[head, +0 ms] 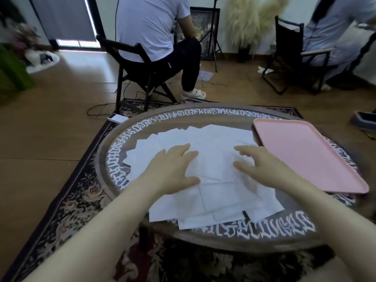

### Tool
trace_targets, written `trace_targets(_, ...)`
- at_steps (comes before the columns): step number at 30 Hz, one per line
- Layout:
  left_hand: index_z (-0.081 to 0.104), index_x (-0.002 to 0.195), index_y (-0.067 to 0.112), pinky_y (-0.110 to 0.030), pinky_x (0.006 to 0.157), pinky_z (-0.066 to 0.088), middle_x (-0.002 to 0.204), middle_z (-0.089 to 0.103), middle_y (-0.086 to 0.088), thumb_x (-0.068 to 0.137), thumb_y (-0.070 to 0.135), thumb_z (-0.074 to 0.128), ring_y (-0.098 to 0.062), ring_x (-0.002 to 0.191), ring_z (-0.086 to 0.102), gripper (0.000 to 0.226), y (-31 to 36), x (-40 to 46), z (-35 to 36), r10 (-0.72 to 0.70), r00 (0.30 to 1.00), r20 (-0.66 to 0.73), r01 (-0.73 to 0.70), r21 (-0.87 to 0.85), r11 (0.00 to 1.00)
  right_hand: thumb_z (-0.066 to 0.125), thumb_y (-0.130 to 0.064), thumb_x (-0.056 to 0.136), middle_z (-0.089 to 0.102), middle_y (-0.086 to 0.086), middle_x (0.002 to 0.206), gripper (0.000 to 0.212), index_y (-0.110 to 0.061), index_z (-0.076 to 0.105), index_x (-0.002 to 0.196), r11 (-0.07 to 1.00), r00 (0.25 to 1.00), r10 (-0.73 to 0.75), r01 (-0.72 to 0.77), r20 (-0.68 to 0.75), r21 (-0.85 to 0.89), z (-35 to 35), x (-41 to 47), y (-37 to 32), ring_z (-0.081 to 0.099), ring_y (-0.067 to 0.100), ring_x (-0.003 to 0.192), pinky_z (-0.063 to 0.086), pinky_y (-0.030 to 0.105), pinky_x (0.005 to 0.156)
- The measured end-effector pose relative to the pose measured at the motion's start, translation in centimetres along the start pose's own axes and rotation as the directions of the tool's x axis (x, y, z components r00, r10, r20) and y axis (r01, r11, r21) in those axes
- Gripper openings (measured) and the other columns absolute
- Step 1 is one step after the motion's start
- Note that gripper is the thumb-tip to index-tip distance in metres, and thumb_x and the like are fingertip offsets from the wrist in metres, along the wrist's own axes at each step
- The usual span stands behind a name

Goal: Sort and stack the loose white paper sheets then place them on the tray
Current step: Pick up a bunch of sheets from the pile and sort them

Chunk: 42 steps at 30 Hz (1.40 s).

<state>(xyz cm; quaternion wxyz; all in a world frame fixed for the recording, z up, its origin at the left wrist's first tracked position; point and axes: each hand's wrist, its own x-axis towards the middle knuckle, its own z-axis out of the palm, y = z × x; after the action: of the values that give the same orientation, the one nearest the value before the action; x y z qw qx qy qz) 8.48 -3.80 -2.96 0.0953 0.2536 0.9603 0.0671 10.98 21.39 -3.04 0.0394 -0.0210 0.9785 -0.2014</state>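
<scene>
Several loose white paper sheets [211, 139] lie spread and overlapping across the round table [203, 239]. My left hand [173, 169] rests flat on the sheets left of centre, fingers straight and spread. My right hand [258, 165] hovers or lightly touches the sheets right of centre, fingers spread and slightly bent, a little blurred. Neither hand grips a sheet. An empty pink tray [305, 151] lies on the table's right side, just right of my right hand, its near corner past the table edge.
The table has a band of white lettering round its rim and stands on a dark floral rug [77, 200]. Beyond it a person sits on a black folding chair [132, 64]; another person sits at the far right. A white device [118, 119] lies on the floor.
</scene>
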Motion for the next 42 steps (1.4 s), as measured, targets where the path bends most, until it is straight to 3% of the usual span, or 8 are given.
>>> trace_targets(3, 0.013, 0.156, 0.030, -0.044, 0.122, 0.010, 0.166, 0.003, 0.003, 0.088, 0.056, 0.059, -0.015, 0.151, 0.004, 0.086, 1.0, -0.5, 0.7, 0.031, 0.999, 0.020, -0.032, 0.050, 0.998, 0.054, -0.038, 0.098, 0.060, -0.003, 0.119, 0.044, -0.022, 0.051, 0.138, 0.993, 0.992, 0.111, -0.112, 0.055, 0.027, -0.2, -0.4, -0.5, 0.057, 0.018, 0.108, 0.046, 0.039, 0.096)
trace_targets(9, 0.022, 0.154, 0.024, -0.041, 0.117, 0.021, 0.161, 0.019, -0.002, 0.097, 0.048, 0.049, -0.019, 0.148, 0.018, 0.067, 1.5, 0.4, 2.6, 0.040, 0.999, -0.032, -0.037, 0.113, 0.993, 0.056, -0.037, 0.096, 0.055, 0.002, 0.121, 0.045, -0.019, 0.051, 0.138, 0.981, 0.980, 0.162, -0.172, 0.116, 0.087, 0.8, -0.1, -0.8, 0.057, 0.019, 0.107, 0.047, 0.032, 0.083)
trace_targets(16, 0.062, 0.098, 0.018, -0.032, 0.072, 0.041, 0.105, 0.065, -0.001, 0.104, 0.027, 0.034, -0.027, 0.103, 0.059, 0.030, 1.5, 1.7, 0.7, 0.032, 0.968, -0.249, 0.006, 0.150, 0.989, 0.060, -0.035, 0.092, 0.042, 0.003, 0.139, 0.055, -0.024, 0.042, 0.143, 0.979, 0.985, 0.105, -0.126, -0.139, -0.157, 0.8, 1.9, 0.3, 0.033, 0.023, 0.134, 0.030, 0.035, 0.102)
trace_targets(20, 0.070, 0.112, 0.026, -0.032, 0.090, 0.043, 0.123, 0.066, 0.006, 0.099, 0.020, 0.044, -0.020, 0.119, 0.055, 0.029, 1.2, 1.8, -0.1, 0.086, 0.944, -0.320, -0.077, 0.042, 0.996, 0.051, -0.025, 0.093, 0.050, -0.002, 0.139, 0.052, -0.029, 0.045, 0.144, 0.976, 0.991, 0.115, -0.125, -0.065, -0.180, 1.7, 2.9, 1.2, 0.038, 0.023, 0.135, 0.026, 0.037, 0.104)
trace_targets(27, 0.066, 0.122, 0.038, -0.027, 0.118, 0.002, 0.154, 0.038, 0.013, 0.097, 0.014, 0.052, -0.003, 0.145, 0.022, 0.038, 0.5, 0.2, 1.2, 0.106, 0.967, -0.233, -0.136, -0.117, 0.984, 0.056, -0.019, 0.096, 0.072, -0.003, 0.103, 0.017, -0.020, 0.072, 0.101, 0.991, 0.934, 0.126, -0.103, -0.336, 0.084, 0.5, 2.9, 1.2, 0.061, 0.021, 0.102, 0.043, 0.037, 0.093)
trace_targets(32, 0.028, 0.152, 0.038, -0.036, 0.120, 0.003, 0.164, 0.014, 0.008, 0.094, 0.041, 0.058, -0.010, 0.150, 0.009, 0.066, -0.1, -1.0, 1.6, -0.085, 0.988, -0.132, 0.071, -0.101, 0.992, 0.061, -0.018, 0.093, 0.068, -0.013, 0.089, 0.011, -0.021, 0.072, 0.093, 0.967, 0.914, -0.045, 0.141, -0.403, 0.212, 0.4, 1.5, -2.2, 0.060, 0.008, 0.090, 0.045, 0.031, 0.077)
trace_targets(36, -0.008, 0.156, 0.029, -0.043, 0.120, 0.013, 0.166, -0.005, -0.002, 0.087, 0.057, 0.060, -0.020, 0.152, 0.004, 0.101, -0.7, -1.6, 1.7, -0.253, 0.968, -0.007, 0.251, -0.093, 0.964, 0.068, -0.038, 0.089, 0.069, -0.019, 0.092, 0.010, -0.029, 0.072, 0.092, 0.940, 0.977, -0.186, 0.209, -0.105, 0.271, 1.2, 0.7, -3.7, 0.057, -0.002, 0.093, 0.043, 0.024, 0.079)
trace_targets(42, -0.017, 0.153, 0.036, -0.045, 0.121, 0.008, 0.164, -0.019, 0.001, 0.088, 0.058, 0.061, -0.020, 0.152, -0.004, 0.104, -1.0, -0.9, 2.2, -0.135, 0.982, -0.134, 0.120, -0.117, 0.986, 0.059, -0.039, 0.095, 0.058, 0.000, 0.128, 0.045, -0.017, 0.054, 0.134, 0.951, 0.963, 0.244, -0.215, -0.113, 0.222, 0.1, 1.3, -0.9, 0.057, 0.018, 0.115, 0.046, 0.037, 0.096)
